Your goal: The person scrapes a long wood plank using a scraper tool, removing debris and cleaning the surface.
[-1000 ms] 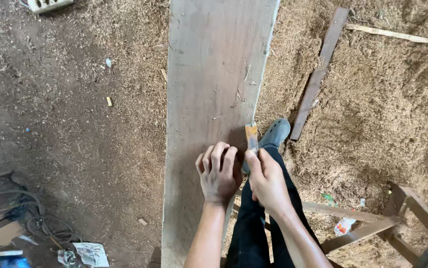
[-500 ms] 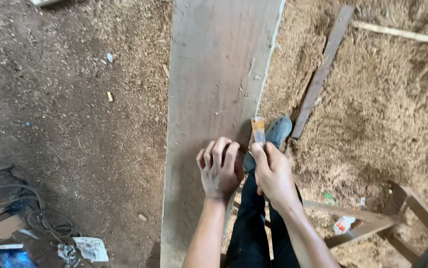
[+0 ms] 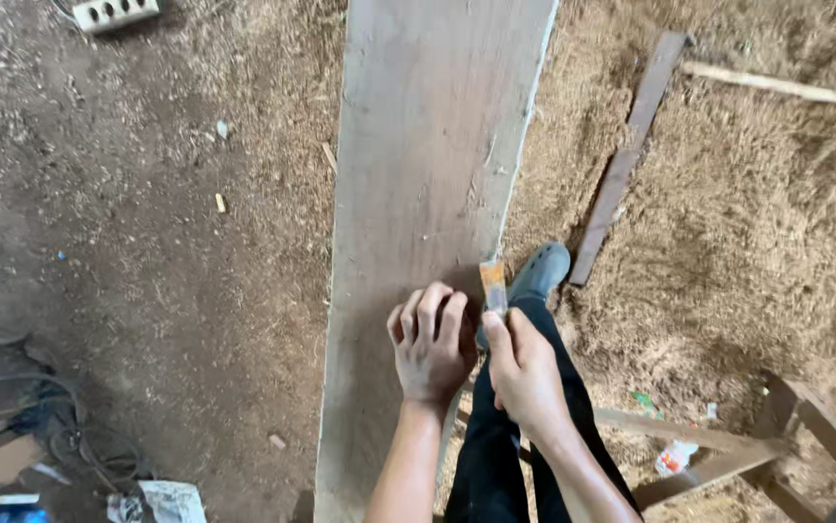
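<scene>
Plank (image 3: pixel 428 174) fills the middle of the head view, a wide grey board running from the bottom edge away from you to the top, over a floor thick with sawdust (image 3: pixel 757 252). No bin, box or tray with contents shows here; the nearest to one is a pale perforated block (image 3: pixel 120 12) at the top left. Your left hand (image 3: pixel 433 344) lies knuckles up on the board near its right edge, fingers curled in and pressed to the wood. Your right hand (image 3: pixel 525 373) sits just beside it, off the board's right edge, thumb and fingers pinched on a small flat orange-and-pale tool (image 3: pixel 493 286) whose tip stands against that edge. Both forearms come up from the bottom of the picture, almost touching. Below the hands you see your dark trouser leg and a grey shoe (image 3: pixel 539 271) on the sawdust. A dark wooden strip (image 3: pixel 631 155) lies to the right, a wooden frame (image 3: pixel 786 436) at bottom right, cables (image 3: pixel 40 426) at bottom left.
</scene>
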